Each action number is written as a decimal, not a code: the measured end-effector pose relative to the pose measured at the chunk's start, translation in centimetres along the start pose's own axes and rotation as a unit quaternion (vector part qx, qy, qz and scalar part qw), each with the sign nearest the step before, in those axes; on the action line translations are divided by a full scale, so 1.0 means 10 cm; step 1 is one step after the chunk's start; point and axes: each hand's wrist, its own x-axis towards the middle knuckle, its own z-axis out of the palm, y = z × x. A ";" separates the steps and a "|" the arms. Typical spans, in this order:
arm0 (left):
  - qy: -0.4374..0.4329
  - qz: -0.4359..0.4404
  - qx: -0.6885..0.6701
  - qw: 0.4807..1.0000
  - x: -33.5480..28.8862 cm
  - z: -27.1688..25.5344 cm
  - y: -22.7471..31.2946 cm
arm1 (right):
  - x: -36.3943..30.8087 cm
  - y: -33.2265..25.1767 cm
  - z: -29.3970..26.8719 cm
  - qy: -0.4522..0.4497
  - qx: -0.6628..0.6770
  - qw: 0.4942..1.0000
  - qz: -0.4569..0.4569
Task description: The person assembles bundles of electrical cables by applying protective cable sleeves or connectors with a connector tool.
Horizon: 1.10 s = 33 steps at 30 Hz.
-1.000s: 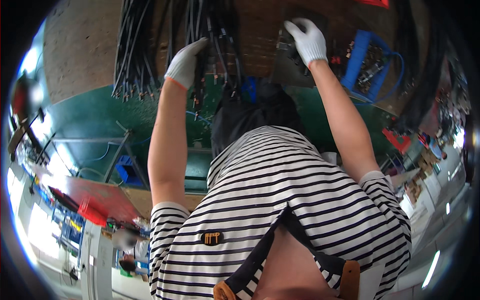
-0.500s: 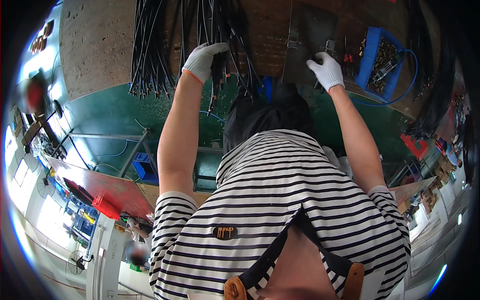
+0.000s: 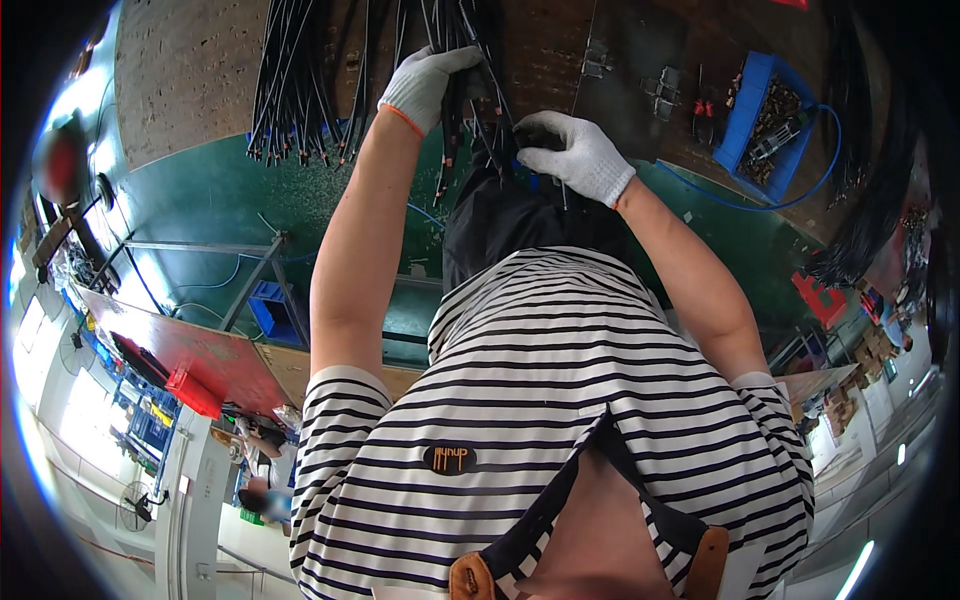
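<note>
Both my hands wear white knit gloves. My left hand, with an orange cuff, is closed around part of a bundle of black cables that hangs over the near table edge. Several cable ends show copper-coloured tips below it. My right hand is just right of these ends, thumb and fingers curled toward a black cable. A thin straight piece sticks out below the right palm; what that hand holds is mostly hidden by the glove.
More black cables lie to the left on the brown wooden table. On the right are a dark plate with metal fixtures, red-handled tools and a blue bin of small brass-coloured parts. A blue hose curves by the edge.
My right hand has moved left from beside the metal fixtures to the cable ends. The left hand has shifted slightly right and nearer to me, still at the bundle.
</note>
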 end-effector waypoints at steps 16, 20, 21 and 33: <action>0.009 0.000 0.006 1.000 0.00 0.08 -0.01 | 0.21 -0.03 0.12 0.037 0.055 0.998 0.002; 0.010 -0.024 0.013 1.000 0.04 0.07 -0.04 | 0.48 -0.09 0.19 0.065 0.126 0.990 0.001; 0.017 -0.034 0.004 0.999 0.04 0.06 -0.04 | 0.61 -0.05 0.20 0.069 0.165 0.984 0.010; 0.016 -0.034 0.009 0.999 -0.08 -0.45 0.21 | 2.03 -0.75 0.03 0.265 0.023 0.964 -0.033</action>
